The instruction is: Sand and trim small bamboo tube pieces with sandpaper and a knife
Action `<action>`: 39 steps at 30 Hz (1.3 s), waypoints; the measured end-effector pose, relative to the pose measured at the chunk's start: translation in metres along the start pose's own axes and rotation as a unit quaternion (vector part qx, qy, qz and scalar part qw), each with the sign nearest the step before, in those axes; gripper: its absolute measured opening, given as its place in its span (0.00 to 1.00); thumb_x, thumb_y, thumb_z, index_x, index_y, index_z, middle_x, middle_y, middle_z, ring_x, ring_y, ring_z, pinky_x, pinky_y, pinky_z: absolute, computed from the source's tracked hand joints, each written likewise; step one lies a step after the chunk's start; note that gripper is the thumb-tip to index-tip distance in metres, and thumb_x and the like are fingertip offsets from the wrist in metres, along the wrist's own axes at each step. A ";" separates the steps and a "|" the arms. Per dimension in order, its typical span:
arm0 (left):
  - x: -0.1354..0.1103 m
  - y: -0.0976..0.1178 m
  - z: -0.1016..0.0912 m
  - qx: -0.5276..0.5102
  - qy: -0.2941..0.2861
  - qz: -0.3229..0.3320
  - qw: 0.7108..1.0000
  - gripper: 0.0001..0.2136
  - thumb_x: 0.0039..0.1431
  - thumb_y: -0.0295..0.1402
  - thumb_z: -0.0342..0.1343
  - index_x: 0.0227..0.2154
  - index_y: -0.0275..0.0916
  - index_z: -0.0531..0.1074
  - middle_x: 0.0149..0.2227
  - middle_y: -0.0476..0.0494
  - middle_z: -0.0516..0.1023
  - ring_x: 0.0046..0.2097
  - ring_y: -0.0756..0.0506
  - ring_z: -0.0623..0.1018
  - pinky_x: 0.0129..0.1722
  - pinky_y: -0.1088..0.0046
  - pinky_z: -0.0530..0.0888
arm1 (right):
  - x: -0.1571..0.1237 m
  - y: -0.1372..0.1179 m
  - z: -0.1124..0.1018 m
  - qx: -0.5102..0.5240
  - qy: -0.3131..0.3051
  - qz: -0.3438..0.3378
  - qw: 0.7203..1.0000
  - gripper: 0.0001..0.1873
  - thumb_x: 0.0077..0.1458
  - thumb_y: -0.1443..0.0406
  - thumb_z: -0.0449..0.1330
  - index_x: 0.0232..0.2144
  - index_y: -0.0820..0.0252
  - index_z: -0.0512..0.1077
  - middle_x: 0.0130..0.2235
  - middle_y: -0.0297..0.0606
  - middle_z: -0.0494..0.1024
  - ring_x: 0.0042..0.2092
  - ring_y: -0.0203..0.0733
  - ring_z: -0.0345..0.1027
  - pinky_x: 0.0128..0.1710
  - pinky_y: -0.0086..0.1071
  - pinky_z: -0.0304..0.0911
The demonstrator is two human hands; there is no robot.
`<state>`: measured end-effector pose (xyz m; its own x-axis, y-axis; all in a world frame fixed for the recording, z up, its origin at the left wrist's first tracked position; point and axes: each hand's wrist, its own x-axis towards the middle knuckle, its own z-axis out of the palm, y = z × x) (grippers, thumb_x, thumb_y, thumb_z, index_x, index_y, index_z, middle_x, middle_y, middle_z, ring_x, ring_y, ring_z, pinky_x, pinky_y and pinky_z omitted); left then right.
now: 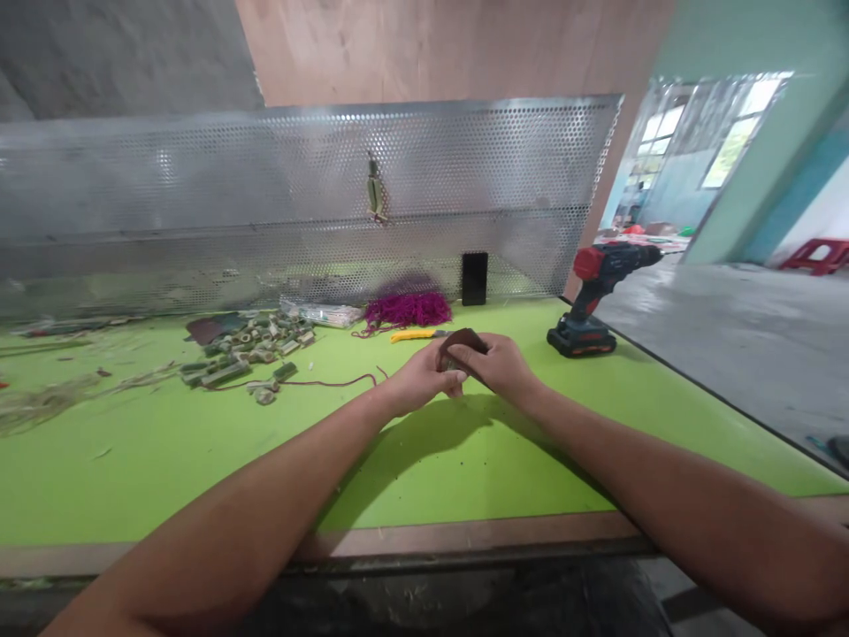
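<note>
Both my hands meet above the green tabletop [199,460], a little forward of its middle. Between them is a small dark brown piece [462,341], its material unclear and its lower part hidden by my fingers. My left hand [421,380] pinches it from the left, and my right hand [494,363] curls over it from the right. A yellow utility knife [412,336] lies just beyond my left hand, not touching it. A thin red cord [311,384] runs along the table towards my left hand.
A bundle of magenta cord [407,310] and a black phone [474,278] stand against a perforated metal sheet [298,177]. Cut bamboo pieces [248,347] lie to the left. A cordless drill [590,296] stands at the right, near the table's edge.
</note>
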<state>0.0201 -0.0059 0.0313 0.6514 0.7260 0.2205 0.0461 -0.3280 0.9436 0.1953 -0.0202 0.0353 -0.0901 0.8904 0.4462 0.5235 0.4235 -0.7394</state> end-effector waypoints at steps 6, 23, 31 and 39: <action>0.002 -0.005 -0.004 -0.043 0.019 0.000 0.999 0.26 0.53 0.36 0.65 0.52 0.35 0.63 0.36 0.44 0.74 0.31 0.50 0.76 0.35 0.66 0.76 | 0.007 0.009 -0.008 -0.034 0.063 0.007 0.997 0.27 0.51 0.43 0.60 0.24 0.62 0.75 0.22 0.34 0.69 0.26 0.36 0.59 0.25 0.29 0.52; 0.000 -0.005 -0.005 -0.039 0.007 -0.003 0.999 0.27 0.50 0.39 0.68 0.49 0.34 0.65 0.35 0.44 0.75 0.32 0.50 0.77 0.36 0.67 0.76 | 0.002 0.006 -0.005 -0.018 0.017 -0.011 1.000 0.26 0.51 0.45 0.60 0.31 0.63 0.79 0.25 0.36 0.74 0.27 0.37 0.63 0.27 0.29 0.55; 0.000 -0.006 -0.005 -0.069 0.035 -0.007 0.997 0.31 0.45 0.37 0.70 0.51 0.37 0.64 0.36 0.43 0.76 0.33 0.49 0.77 0.37 0.66 0.74 | 0.006 0.012 -0.008 0.014 0.100 0.006 0.995 0.27 0.50 0.43 0.60 0.27 0.64 0.77 0.22 0.34 0.70 0.26 0.36 0.59 0.25 0.29 0.54; 0.001 -0.006 -0.007 -0.011 0.070 -0.003 0.998 0.29 0.42 0.38 0.71 0.47 0.34 0.70 0.29 0.51 0.69 0.30 0.52 0.70 0.29 0.74 0.70 | 0.007 0.014 -0.008 -0.004 0.083 0.012 0.996 0.27 0.50 0.43 0.60 0.24 0.63 0.74 0.22 0.33 0.69 0.26 0.36 0.58 0.26 0.30 0.53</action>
<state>0.0150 0.0008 0.0280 0.5397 0.8053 0.2453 0.0324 -0.3110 0.9499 0.2087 -0.0091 0.0322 0.0645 0.8600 0.5062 0.5314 0.3997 -0.7469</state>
